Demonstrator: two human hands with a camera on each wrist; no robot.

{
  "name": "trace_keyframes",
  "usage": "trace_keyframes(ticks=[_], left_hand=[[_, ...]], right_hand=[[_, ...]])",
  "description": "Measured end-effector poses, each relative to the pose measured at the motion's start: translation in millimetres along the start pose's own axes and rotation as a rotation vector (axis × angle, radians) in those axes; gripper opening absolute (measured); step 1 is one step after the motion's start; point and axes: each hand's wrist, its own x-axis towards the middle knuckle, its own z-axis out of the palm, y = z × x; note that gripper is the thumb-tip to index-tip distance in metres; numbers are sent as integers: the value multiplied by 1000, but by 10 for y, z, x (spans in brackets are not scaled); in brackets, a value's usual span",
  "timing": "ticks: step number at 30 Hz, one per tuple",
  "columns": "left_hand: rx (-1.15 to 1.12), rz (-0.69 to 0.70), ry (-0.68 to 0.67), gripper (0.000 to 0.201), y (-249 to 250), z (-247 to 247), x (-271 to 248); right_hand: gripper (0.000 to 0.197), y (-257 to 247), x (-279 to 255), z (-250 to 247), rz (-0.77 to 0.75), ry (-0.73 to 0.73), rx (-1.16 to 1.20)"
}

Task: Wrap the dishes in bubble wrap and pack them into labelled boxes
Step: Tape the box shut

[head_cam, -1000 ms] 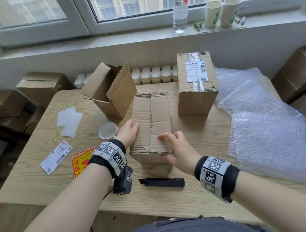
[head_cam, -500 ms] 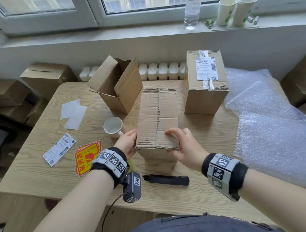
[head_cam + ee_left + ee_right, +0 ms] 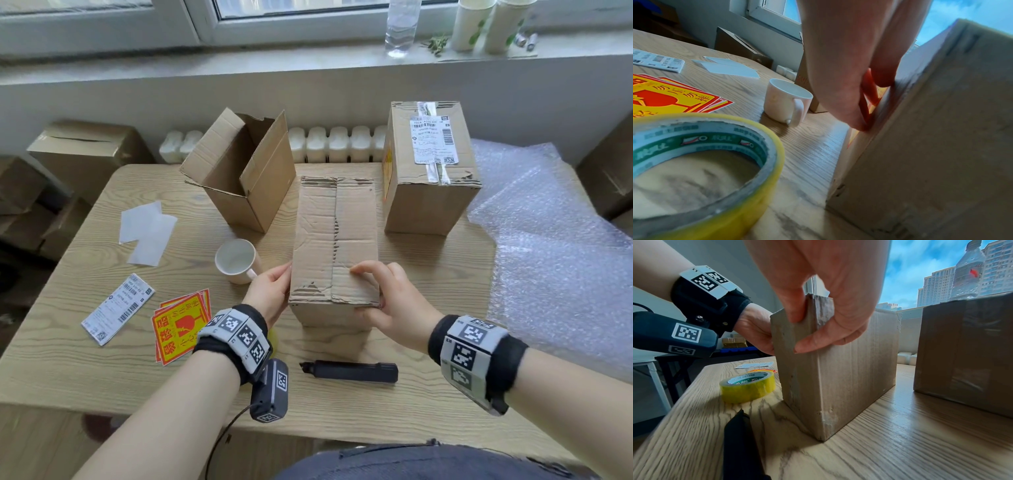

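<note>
Closed box (image 3: 336, 240), flaps folded shut but untaped, stands mid-surface (image 3: 428, 394) with its long axis running away from us toward the window. We clasp its near end: the left hand (image 3: 270, 294) rests straight fingers (image 3: 882, 76) against the left wall, and the right hand (image 3: 394, 301) pinches the near right corner, thumb on the end face and fingers (image 3: 830, 339) curled over the flap. Mug (image 3: 237, 261) waits unwrapped just left of the box; tape roll (image 3: 748, 387) lies nearest the left hand, which we judge likelier to fetch it
</note>
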Motion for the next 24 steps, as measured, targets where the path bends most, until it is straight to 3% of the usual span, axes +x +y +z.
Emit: trace_keyframes(ticks=[3, 8, 17, 20, 22, 24], left_hand=[[-1, 2, -43, 32, -18, -23, -15], [66, 22, 33, 34, -8, -9, 55], [401, 62, 135, 21, 62, -50, 157], [458, 45, 189, 42, 219, 40, 92], [465, 37, 160, 52, 294, 108, 46], [550, 76, 96, 36, 312, 147, -3]], right_hand=[[57, 5, 3, 6, 2, 5, -5], [58, 1, 35, 6, 10, 9, -12], [58, -13, 64, 33, 5, 34, -9], [58, -27, 106, 81, 4, 72, -11], [58, -38, 127, 109, 11, 79, -22], [58, -49, 135, 121, 14, 80, -43]])
